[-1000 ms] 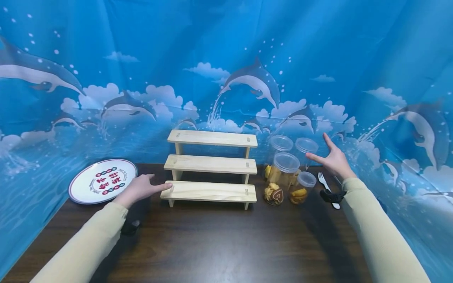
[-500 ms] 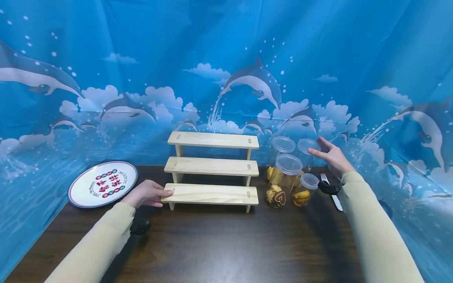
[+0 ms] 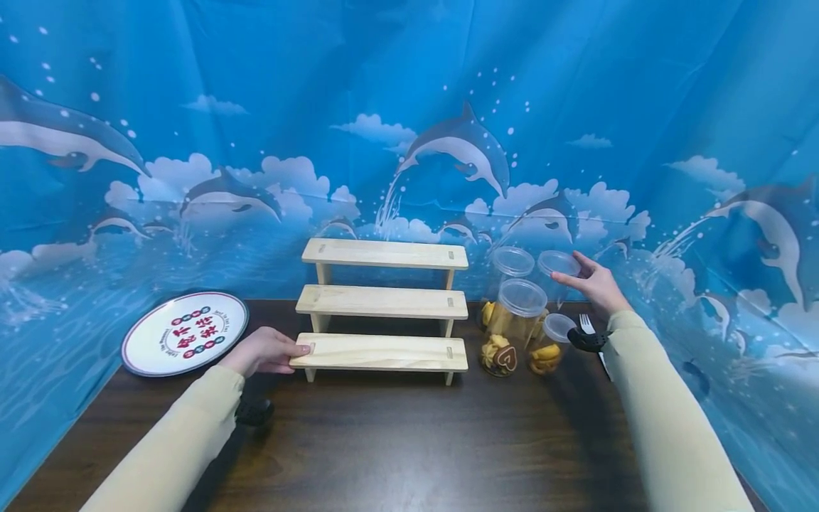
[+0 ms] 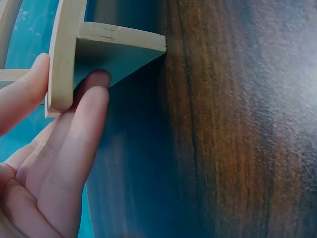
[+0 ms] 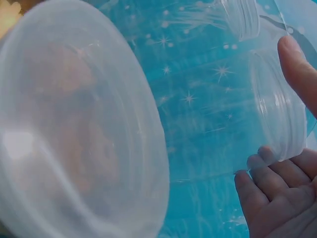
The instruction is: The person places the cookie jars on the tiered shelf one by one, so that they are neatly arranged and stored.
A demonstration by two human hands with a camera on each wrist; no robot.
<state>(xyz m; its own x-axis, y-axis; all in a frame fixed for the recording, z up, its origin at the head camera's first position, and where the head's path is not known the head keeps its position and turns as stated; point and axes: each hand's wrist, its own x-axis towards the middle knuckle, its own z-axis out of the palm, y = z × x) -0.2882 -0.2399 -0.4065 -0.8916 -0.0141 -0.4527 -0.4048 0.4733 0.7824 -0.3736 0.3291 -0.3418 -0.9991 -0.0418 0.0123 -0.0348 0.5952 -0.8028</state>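
In the head view my left hand point(image 3: 269, 350) holds the left end of the lowest step of a pale three-tier wooden display stand point(image 3: 382, 351). The left wrist view shows the thumb on the board's top face and fingers point(image 4: 89, 119) under it, close to the support leg. My right hand point(image 3: 598, 286) spans the lid of a tall clear plastic jar point(image 3: 558, 264) at the back right. Its thumb is on one side of the lid and its fingers point(image 5: 270, 181) on the other. A shorter lidded jar point(image 5: 84, 124) fills the near part of the right wrist view.
Two more tall jars point(image 3: 522, 299) and a short jar point(image 3: 546, 353) with yellow pieces stand close together right of the stand. A fork point(image 3: 586, 323) lies beside them, partly behind the right wrist. A white oval plate point(image 3: 185, 333) is at the left. A dolphin-print curtain point(image 3: 409, 107) hangs behind.
My left hand has moved right and down from above the lowest step to grip its end. My right hand has moved left and down onto the back jar's lid.
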